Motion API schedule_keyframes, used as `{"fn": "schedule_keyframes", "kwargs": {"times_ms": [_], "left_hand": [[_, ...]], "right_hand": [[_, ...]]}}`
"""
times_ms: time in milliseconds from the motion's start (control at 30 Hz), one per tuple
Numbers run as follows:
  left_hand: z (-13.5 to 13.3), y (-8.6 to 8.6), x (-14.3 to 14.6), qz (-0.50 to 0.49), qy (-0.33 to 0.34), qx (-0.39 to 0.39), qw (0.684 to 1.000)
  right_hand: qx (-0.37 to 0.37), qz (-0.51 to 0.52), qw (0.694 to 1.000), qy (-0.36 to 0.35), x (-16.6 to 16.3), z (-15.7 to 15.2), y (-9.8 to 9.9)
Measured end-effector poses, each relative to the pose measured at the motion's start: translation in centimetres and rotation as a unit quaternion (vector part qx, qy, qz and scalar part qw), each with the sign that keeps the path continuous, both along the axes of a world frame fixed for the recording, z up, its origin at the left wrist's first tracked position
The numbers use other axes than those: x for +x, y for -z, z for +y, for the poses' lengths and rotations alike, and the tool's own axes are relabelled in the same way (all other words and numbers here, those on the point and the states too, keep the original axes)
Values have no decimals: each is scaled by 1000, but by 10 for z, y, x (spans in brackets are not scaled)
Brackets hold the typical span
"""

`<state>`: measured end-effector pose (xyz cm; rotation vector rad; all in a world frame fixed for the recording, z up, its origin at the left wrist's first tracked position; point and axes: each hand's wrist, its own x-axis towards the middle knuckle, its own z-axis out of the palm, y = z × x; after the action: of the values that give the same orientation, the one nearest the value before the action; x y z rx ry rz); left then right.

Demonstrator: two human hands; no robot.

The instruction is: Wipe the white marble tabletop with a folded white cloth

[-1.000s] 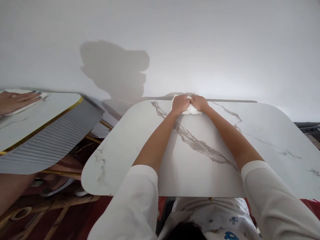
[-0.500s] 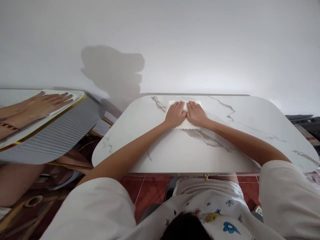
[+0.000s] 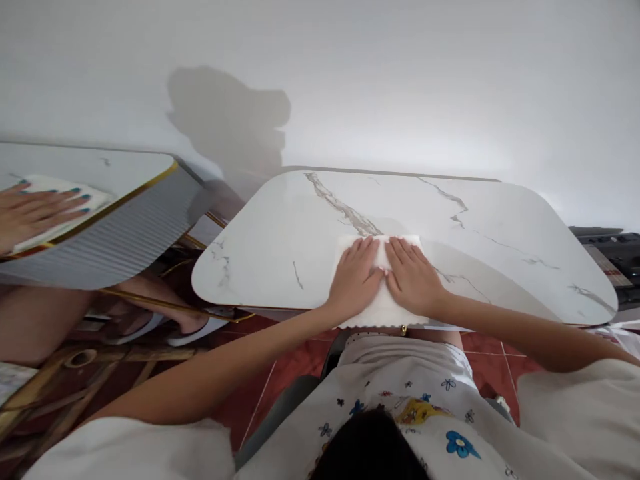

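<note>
My left hand and my right hand lie flat, side by side, on a white cloth with a scalloped edge. Both have their fingers stretched out and pointing away from me, with the thumbs almost meeting. Underneath is a white marble-patterned tabletop with rounded corners and grey-brown veins. The cloth is at its front edge, and its near border hangs slightly over. Neither hand is closed around anything.
To the left, another person's hand presses a white cloth on a second marble-patterned table with gold trim. A plain wall stands behind both tables. Dark items are at the far right.
Both my hands have drawn the cloth toward me, from near the tabletop's far side to its front edge. The other person's hand has shifted left with its cloth.
</note>
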<state>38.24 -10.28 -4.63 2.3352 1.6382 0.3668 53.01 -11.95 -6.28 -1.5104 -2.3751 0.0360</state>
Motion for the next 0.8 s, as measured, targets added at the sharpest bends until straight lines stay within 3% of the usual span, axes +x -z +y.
{"fn": "schedule_keyframes", "kwargs": {"times_ms": [133, 233, 567, 800], "left_hand": [[2, -3, 33, -18, 20, -39, 999], [22, -1, 46, -20, 25, -41, 999], [169, 11, 67, -25, 37, 100, 994], [247, 12, 73, -17, 32, 117, 992]], "right_hand": [[8, -7, 1000, 19, 34, -1, 5], [9, -10, 999, 30, 45, 19, 7], [-2, -30, 999, 41, 60, 172, 8], [29, -5, 998, 47, 62, 251, 12]]}}
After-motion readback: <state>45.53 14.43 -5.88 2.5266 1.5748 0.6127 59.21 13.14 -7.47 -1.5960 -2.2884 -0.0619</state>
